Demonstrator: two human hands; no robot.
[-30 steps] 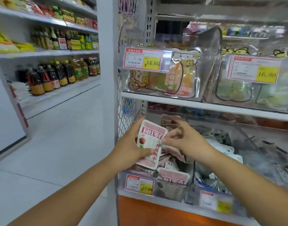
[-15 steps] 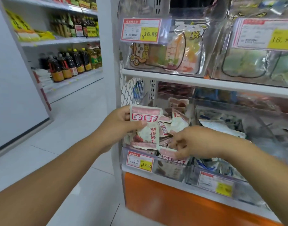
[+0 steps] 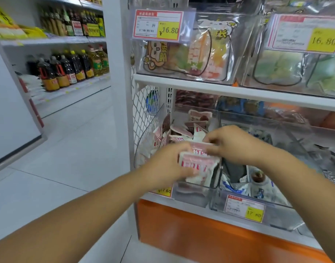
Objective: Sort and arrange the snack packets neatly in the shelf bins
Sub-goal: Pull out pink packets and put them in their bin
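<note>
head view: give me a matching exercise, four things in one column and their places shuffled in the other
Things:
1. pink packets
2. dark bottles
3. 17.80 tag
4. orange panel

Places:
a. at the foot of the rack, under the bins
b. between the left hand and right hand
c. on the far shelf to the left
d. on the front of a clear bin

Pairs: 1-b, 2-c, 3-d, 4-a

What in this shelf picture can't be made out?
- Head view, left price tag: mostly hidden behind the left hand; only its yellow corner shows.
- Head view, print on the pink packets gripped by both hands: blurred; the right hand covers their top edge.
- Head view, small print on the 17.80 tag: too small.
- Head view, upper right bin: cut by the frame edge.
</note>
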